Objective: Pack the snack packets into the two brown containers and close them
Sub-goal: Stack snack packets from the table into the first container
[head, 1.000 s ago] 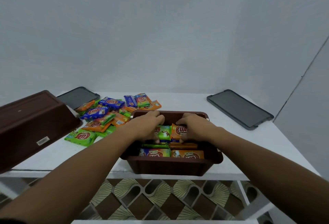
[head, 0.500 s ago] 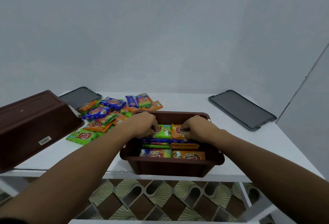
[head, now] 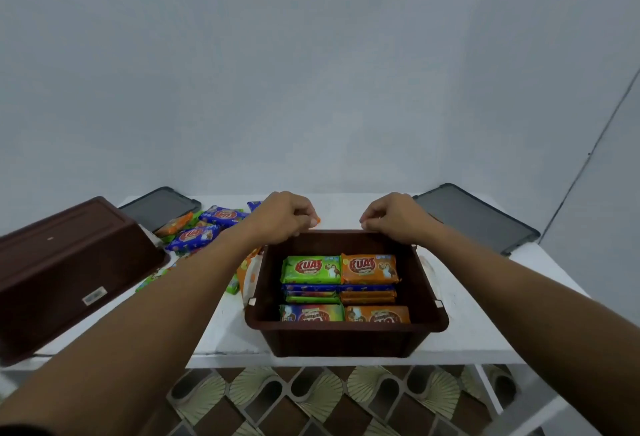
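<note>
Lying flat, long axes L-R, packets [head: 310, 269] in container [head: 346, 335]; L hand [head: 281, 215], R hand [head: 395, 217] curled, grip unclear.

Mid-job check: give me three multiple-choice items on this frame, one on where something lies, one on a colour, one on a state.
1. Where do the loose packets lie?
A. left of the open container
B. right of it
C. on the floor

2. The far-right top packet inside the open container is:
A. blue
B. orange
C. red

3. The other brown container is:
A. upright and full
B. closed with a lid
C. upside down

Key: 1 A, they are heaped between the two containers; 2 B, its wrapper is orange, beside a green packet; 3 C, its flat base faces up and no opening shows.
</note>
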The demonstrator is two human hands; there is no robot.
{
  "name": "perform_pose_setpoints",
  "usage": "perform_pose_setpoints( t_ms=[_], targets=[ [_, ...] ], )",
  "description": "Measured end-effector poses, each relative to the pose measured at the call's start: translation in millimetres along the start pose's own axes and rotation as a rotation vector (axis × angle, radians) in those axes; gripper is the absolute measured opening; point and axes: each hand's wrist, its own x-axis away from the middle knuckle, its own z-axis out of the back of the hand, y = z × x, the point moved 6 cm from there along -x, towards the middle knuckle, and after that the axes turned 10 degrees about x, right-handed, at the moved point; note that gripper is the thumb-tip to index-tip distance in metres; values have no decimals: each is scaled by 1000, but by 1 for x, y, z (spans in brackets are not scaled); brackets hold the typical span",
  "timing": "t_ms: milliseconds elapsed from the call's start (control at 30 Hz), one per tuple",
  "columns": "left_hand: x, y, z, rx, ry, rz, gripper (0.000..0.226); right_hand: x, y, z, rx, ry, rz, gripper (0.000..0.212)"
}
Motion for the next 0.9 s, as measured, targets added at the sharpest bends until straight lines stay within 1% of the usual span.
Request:
perform_pose_setpoints(
  t_ms=[133, 267, 500, 667, 733, 800, 867, 900],
  targets=[
    [-16, 8, 7, 58, 8, -19, 9, -7, 9, 16, -71, 47, -66, 8],
    [-37, 14, -1, 33, -18, -30, 8, -16, 28, 25, -86, 65, -92, 8],
    [-81, 15, -19, 14, -55, -7, 6, -43, 67, 24, -71, 17, -112, 10],
    [-114, 8, -32, -36, -82, 51, 7, -69, 92, 10, -76, -86, -103, 13],
    [-127, 4, -41, -143, -125, 58, 7, -75, 97, -1, -61, -157, -70, 16],
    [-136, -1, -54, -285, -214, 75, 7, -81, 104, -18, -43, -254, -54, 22],
    [-141, -11, -70, -388, -340, 146, 6, -85, 116, -39, -25, -371, -94, 28],
    [-142, -16, -78, -426, -407, 192, 10, -87, 121, -49, -11, -439, -118, 31]
  ],
)
